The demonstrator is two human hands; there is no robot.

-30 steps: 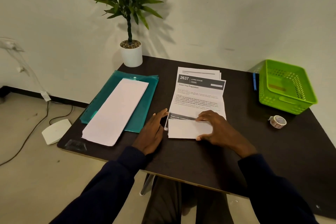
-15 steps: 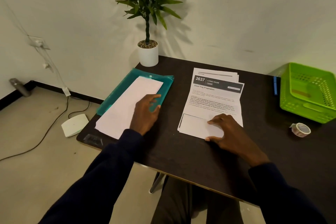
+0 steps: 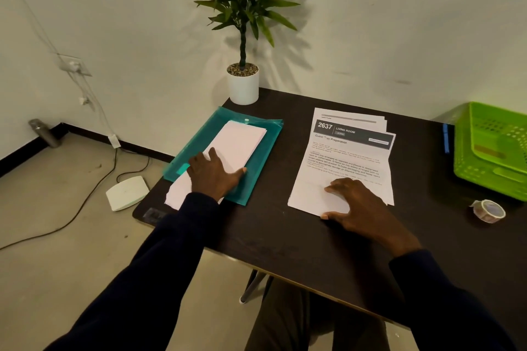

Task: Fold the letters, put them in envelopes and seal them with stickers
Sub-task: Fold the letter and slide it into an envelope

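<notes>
A stack of printed letters (image 3: 349, 151) lies on the dark table (image 3: 285, 236). The top sheet's lower part is folded up into a white flap (image 3: 309, 198). My right hand (image 3: 356, 204) presses flat on that flap, fingers spread. To the left, a stack of white envelopes (image 3: 236, 145) rests on a teal plastic folder (image 3: 265, 151). My left hand (image 3: 214, 174) lies flat on the envelopes' near end, fingers apart. A roll of sticker tape (image 3: 488, 210) sits at the right.
A potted plant in a white pot (image 3: 243, 85) stands at the table's back edge. A green plastic basket (image 3: 493, 148) sits at the far right, a blue pen (image 3: 445, 139) beside it. A white device (image 3: 127, 192) and cables lie on the floor at the left.
My left hand moved from beside the folded letter over to the envelope stack and came down on it. My right hand stayed on the folded flap. The camera view turned left.
</notes>
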